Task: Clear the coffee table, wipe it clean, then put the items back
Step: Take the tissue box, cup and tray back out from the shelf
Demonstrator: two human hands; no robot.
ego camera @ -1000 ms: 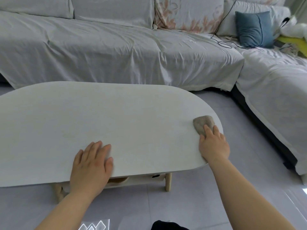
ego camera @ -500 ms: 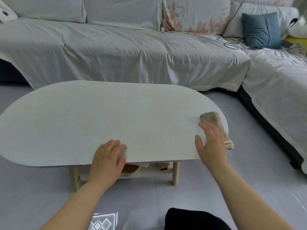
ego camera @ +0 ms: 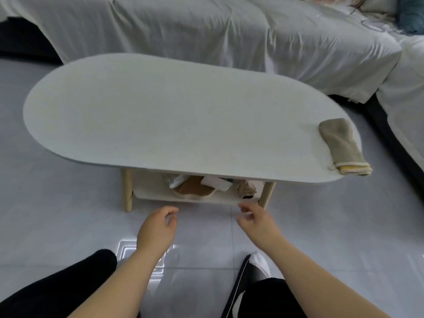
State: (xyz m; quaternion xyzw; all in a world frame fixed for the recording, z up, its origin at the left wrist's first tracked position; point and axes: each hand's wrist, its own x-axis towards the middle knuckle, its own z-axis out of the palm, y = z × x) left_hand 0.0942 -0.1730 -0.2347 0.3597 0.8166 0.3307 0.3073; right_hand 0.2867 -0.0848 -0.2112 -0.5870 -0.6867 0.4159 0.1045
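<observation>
Reaching low, both hands hang empty before the lower shelf [ego camera: 183, 199] of the white oval coffee table [ego camera: 160, 115] — left hand [ego camera: 158, 228] loosely curled, right hand [ego camera: 257, 220] half-spread. The stowed items there [ego camera: 195, 188] look light and soft, probably best pinched at their near edges. The limp beige folded cloth [ego camera: 341, 145] lies on the tabletop's right end.

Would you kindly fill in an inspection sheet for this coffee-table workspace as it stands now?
Surface: table top bare except for one cloth.
Job's things: cloth lies at the right end, its hem overhanging the edge.
Clutter: blurred items on the lower shelf.
Hands: left hand and right hand both empty, fingers loosely curled, near the shelf.
Cables: thin cable on the sofa.
Surroundings: covered sofa, tiled floor.
</observation>
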